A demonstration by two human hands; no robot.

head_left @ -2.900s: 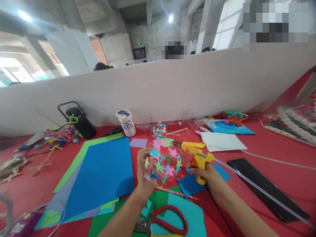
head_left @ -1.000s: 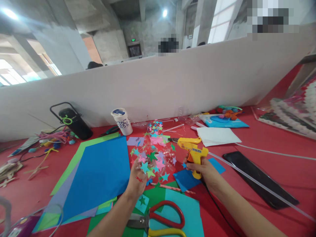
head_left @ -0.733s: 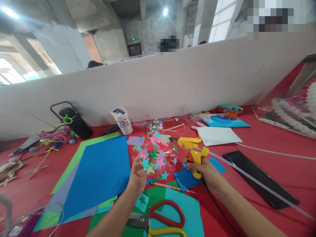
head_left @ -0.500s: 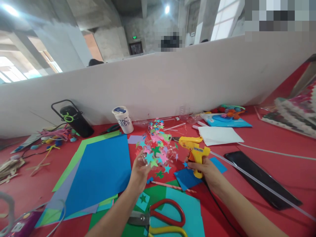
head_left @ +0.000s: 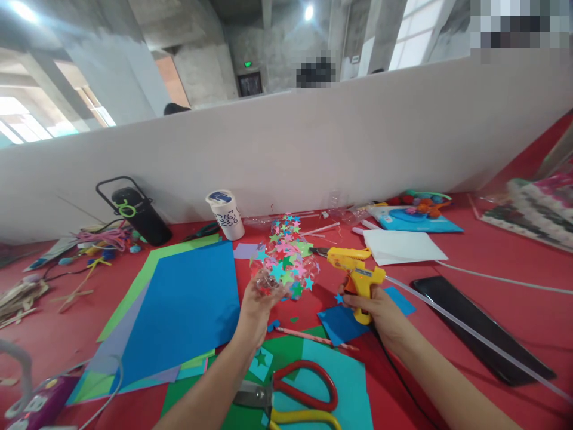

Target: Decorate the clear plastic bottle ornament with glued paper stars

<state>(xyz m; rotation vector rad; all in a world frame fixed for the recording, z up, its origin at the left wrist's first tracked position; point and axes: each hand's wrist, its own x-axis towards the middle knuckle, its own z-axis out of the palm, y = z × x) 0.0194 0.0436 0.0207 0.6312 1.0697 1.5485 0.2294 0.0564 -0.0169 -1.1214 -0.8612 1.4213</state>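
Observation:
My left hand (head_left: 264, 298) is closed on a clear plastic piece covered in paper stars (head_left: 286, 263) of pink, green, blue and red; its exact shape is hard to make out. A yellow hot glue gun (head_left: 360, 278) is gripped in my right hand (head_left: 369, 303), its nozzle pointing left toward the stars. By the right fingers is a small blue star (head_left: 339, 298), just above a blue paper piece (head_left: 342, 324). Below the hands lie a patterned pencil (head_left: 308, 337) and large scissors (head_left: 286, 394) with one red and one yellow handle.
Blue paper sheets (head_left: 188, 304) are stacked at left. A white cup (head_left: 226, 215) and a black bottle (head_left: 141, 215) stand near the white partition (head_left: 277, 149). At right are white paper (head_left: 403, 246) and a black phone-like slab (head_left: 478, 328). A purple power strip (head_left: 45, 406) sits lower left.
The left hand has turned the star-covered piece slightly, bringing its lower stars closer in. The glue gun stays in the right hand, almost still. The view has shifted a little.

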